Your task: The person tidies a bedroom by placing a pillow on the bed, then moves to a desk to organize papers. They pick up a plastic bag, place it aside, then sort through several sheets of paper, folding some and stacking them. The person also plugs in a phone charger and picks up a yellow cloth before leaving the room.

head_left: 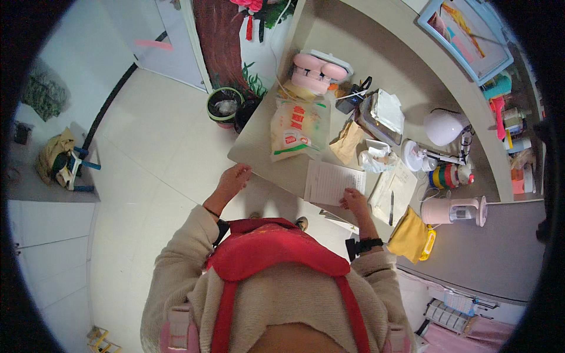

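Note:
My left hand (236, 178) hangs in the air beside the near left edge of the desk (259, 154). Its fingers are curled together, and nothing shows in them. My right hand (354, 200) is over the near right corner of a lined sheet of paper (328, 181), fingers bent. Whether it grips the sheet or anything small is hidden. To the right of that hand lies an open notebook (395, 183), a dark pen (391, 207) across its page. A large clear plastic bag with red and green print (299, 128) stands beyond the sheet.
Beyond the sheet are a brown paper bag (348, 141), a white crumpled packet (376, 157) and a clear box (376, 120). A white desk lamp (444, 127), pink kettle-like appliance (453, 210) and yellow cloth (408, 236) stand rightward. A bin (225, 112) is on the floor.

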Tool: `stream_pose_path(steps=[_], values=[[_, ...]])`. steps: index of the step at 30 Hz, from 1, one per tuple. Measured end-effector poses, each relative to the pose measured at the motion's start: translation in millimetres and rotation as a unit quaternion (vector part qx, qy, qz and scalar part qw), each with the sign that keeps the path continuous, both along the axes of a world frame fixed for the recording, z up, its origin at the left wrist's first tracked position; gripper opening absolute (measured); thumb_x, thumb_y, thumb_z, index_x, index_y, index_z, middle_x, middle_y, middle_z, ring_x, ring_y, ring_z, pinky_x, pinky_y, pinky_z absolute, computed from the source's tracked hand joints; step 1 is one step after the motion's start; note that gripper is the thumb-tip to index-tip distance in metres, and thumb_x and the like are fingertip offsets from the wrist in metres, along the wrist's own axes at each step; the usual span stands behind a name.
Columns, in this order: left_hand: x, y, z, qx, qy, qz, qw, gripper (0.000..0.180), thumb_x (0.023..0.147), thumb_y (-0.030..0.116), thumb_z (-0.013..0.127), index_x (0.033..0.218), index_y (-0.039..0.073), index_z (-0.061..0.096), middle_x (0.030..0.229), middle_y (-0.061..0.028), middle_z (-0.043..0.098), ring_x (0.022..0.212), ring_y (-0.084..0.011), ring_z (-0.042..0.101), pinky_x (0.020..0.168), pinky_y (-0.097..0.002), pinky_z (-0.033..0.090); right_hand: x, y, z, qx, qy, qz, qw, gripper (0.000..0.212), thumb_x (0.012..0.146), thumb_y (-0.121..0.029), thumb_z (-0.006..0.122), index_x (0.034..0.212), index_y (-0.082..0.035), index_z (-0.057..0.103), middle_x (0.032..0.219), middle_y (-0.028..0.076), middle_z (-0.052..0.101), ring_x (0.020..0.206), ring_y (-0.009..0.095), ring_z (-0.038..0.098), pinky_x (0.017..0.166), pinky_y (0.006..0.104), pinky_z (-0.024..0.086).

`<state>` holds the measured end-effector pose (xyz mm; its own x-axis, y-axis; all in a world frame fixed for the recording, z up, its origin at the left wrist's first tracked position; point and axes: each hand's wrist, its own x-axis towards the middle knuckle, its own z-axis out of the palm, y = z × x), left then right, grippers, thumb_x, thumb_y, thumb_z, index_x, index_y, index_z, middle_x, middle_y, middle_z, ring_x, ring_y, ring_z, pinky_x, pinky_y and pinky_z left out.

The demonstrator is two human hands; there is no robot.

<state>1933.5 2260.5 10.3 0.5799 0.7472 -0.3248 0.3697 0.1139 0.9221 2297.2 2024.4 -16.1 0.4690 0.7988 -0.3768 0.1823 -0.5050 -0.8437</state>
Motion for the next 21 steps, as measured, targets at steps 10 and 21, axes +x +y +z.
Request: stream_pose_path(steps=[10,21], values=[[86.0,30.0,-12.9,-0.446,-0.252,-0.005,0.859,0.042,0.086,0.036,0.050,0.113,0.004,0.044,0.099,-0.0168,0.057,0.082,-0.0273,0.060,0.067,-0.0384,0.052,-52.1,-36.0,13.1,-0.102,0.059,-0.038,0.992,0.034,0.085,-0.021,0.048,0.108,0.004,0.050,0.076,0.014,0.061,0.057,0.019,0.060,0.050,0.0289,0.049],[105.1,80.4,-16.6,-0.401,-0.367,0.093,0.834,0.038,0.090,0.021,0.044,0.117,-0.004,0.037,0.107,-0.0220,0.053,0.090,-0.0323,0.057,0.078,-0.0367,0.050,-56.2,-54.6,11.9,-0.098,0.080,-0.108,0.986,0.031,0.086,-0.019,0.048,0.106,0.005,0.052,0.074,0.013,0.060,0.057,0.018,0.058,0.051,0.0283,0.050]])
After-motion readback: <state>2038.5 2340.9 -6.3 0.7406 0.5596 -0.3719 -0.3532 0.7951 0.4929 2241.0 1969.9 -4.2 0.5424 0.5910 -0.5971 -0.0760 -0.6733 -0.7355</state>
